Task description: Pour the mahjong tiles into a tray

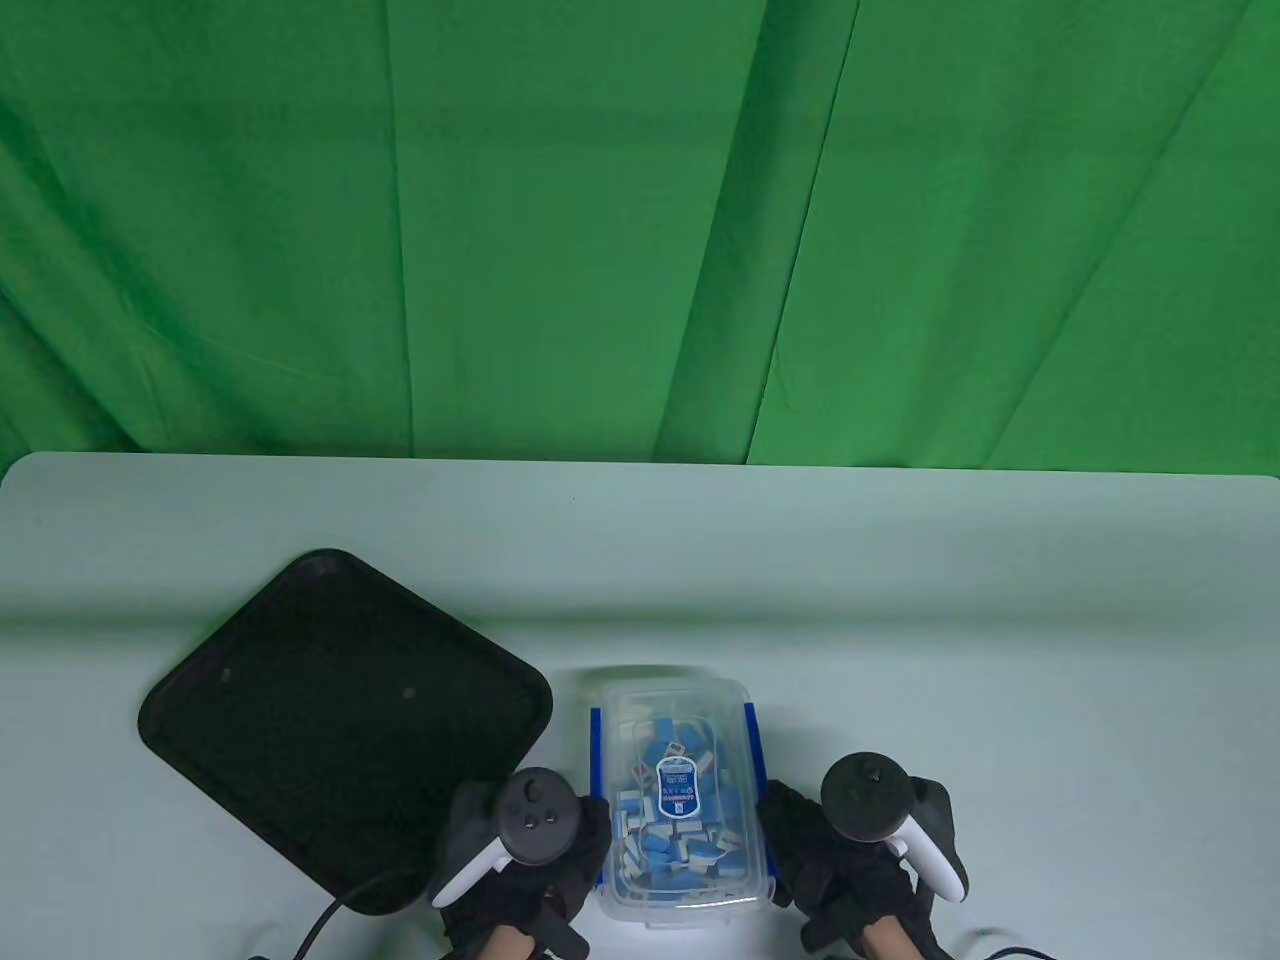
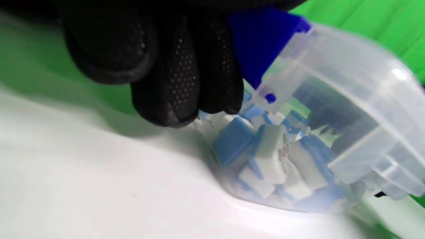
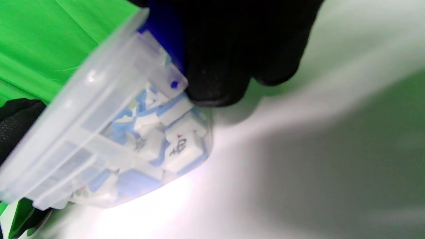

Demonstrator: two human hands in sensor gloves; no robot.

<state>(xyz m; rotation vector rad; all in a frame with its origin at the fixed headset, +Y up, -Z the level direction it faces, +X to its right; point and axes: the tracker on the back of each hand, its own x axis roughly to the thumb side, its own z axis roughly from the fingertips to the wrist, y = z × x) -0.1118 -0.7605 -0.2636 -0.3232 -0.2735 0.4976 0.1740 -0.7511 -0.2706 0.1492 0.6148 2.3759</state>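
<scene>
Right hand (image 3: 232, 49) is gripping the blue latch (image 3: 166, 30) side of a clear plastic box (image 3: 83, 132), fingertips (image 3: 215, 89) touching its wall. Blue-and-white mahjong tiles (image 3: 179, 149) are sitting piled inside, on the pale bench (image 3: 298, 182).

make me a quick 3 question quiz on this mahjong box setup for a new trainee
1. True or false: the black tray already holds mahjong tiles.
2. On which side of the clear box does the tray lie in the table view: A left, B right, C behind?
3. Fill in: the lid on the box has ____ side latches.

Key
1. False; the tiles are all in the box.
2. A
3. Blue; the left hand and right hand sit at them.
</scene>
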